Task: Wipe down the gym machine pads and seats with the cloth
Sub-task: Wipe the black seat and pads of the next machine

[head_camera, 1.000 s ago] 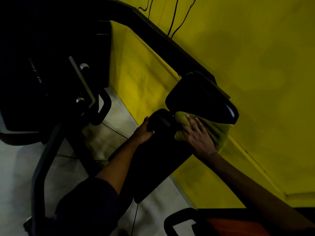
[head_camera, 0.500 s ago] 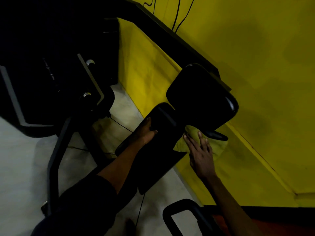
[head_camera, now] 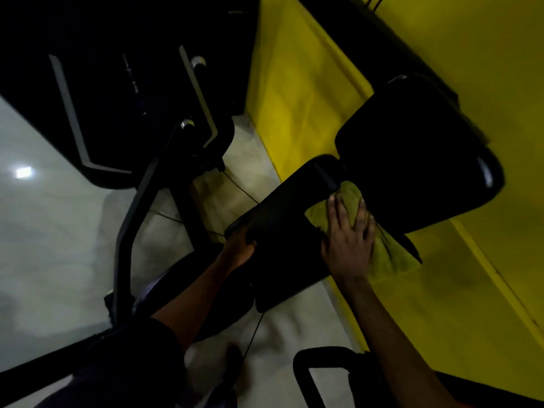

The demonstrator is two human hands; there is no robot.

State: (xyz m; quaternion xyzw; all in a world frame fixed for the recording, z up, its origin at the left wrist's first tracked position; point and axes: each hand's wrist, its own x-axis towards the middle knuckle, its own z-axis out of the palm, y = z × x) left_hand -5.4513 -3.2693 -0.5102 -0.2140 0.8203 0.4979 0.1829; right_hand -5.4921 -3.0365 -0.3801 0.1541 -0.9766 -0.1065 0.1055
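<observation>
A long black seat pad [head_camera: 282,231] runs diagonally through the middle of the view. Above it at the right sits a second, squarer black pad [head_camera: 418,160]. A yellow-green cloth [head_camera: 385,254] lies in the gap where the two pads meet and hangs down the seat's right side. My right hand [head_camera: 348,240] presses flat on the cloth with straight, spread fingers. My left hand [head_camera: 240,245] grips the seat pad's left edge, fingers curled under it.
A yellow wall [head_camera: 441,54] stands close behind the pads. Black machine frame tubes [head_camera: 129,228] and a dark housing [head_camera: 97,83] fill the left. Pale floor [head_camera: 44,231] lies below. A black loop handle [head_camera: 309,366] is at the bottom.
My right hand and the cloth slid down off the upper pad's underside into the joint, then back up along the seat's right edge. The view shifted right; my left hand kept its grip.
</observation>
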